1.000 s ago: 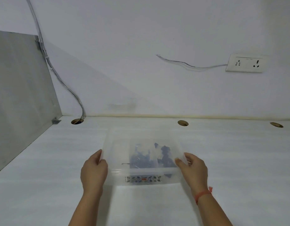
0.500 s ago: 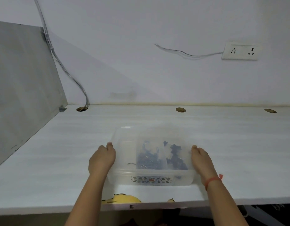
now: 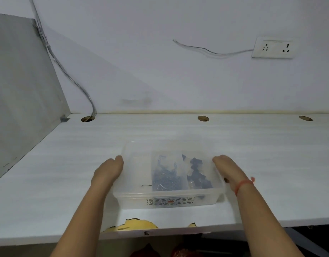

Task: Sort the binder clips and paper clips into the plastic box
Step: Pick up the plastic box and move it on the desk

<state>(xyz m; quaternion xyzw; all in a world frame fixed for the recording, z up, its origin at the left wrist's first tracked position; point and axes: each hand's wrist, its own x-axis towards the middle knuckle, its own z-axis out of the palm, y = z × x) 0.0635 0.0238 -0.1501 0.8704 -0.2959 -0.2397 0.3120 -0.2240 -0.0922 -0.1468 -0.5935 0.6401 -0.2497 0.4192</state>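
A clear plastic box (image 3: 169, 175) sits on a white table (image 3: 261, 154), close to the near edge and about in the middle from left to right. The box is wider than it is deep. Its long side runs left to right, along the table's near edge. Its open top faces up. The near wall has a small strip of leaf and flower pictures (image 3: 170, 201) on it.

Inside the box there are parts. The middle part holds a pile of thin paper clips (image 3: 166, 179). The right part holds dark binder clips (image 3: 198, 176). The left part looks almost bare, with just one small dark thing (image 3: 146, 185) near the middle wall. I cannot tell what it is.

The left hand (image 3: 108, 172) lies flat against the left side of the box, fingers together and pointing away to the far wall. The right hand (image 3: 229, 170) lies flat against the right side the same way. Both hands press the box between them. The right wrist has a red thread band (image 3: 243, 183) on it.

Three round holes are in the far part of the table, and a gray cable (image 3: 67, 71) goes down into the left one (image 3: 87, 119). A white socket plate (image 3: 273, 47) is on the wall at the far right. A gray board (image 3: 21, 89) stands at the left.
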